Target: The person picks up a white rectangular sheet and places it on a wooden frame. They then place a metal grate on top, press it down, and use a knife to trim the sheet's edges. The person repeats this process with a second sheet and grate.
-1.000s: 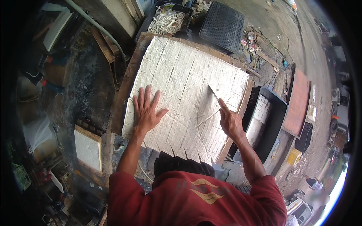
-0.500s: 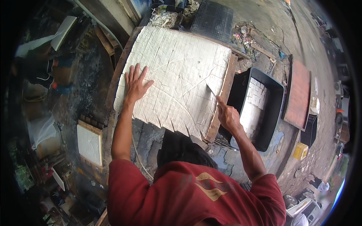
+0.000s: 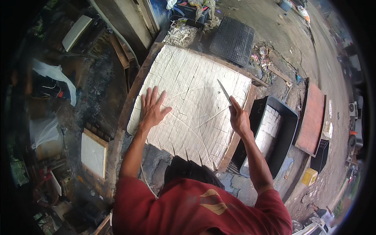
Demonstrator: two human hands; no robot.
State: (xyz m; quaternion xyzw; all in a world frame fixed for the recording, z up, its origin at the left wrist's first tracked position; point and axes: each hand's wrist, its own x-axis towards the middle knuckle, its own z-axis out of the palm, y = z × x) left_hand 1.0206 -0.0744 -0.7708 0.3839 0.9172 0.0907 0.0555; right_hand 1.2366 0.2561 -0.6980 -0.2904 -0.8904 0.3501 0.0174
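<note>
A broad white slab that looks like tofu [image 3: 184,102], cut in a grid of lines, lies on a wooden board [image 3: 156,51]. My left hand [image 3: 154,111] rests flat on its left part, fingers spread. On the right side, my right hand [image 3: 239,119] is closed round the handle of a knife [image 3: 224,91]. Its narrow blade points away from me and to the left, over the slab; whether it touches the surface I cannot tell. The handle is mostly hidden in my fist. Several slits open along the slab's near edge.
Right of the board stands a black tub [image 3: 288,145] with white blocks [image 3: 268,125] inside. Beyond it lie a reddish board [image 3: 311,121] and a yellow container [image 3: 309,177]. A black crate [image 3: 234,41] and a bin of pale scraps [image 3: 180,34] stand at the far side. Another white slab [image 3: 93,154] sits left.
My right hand has moved the knife farther from me over the slab, its blade now pointing more straight ahead. My left hand stays on the slab. The whole view has shifted.
</note>
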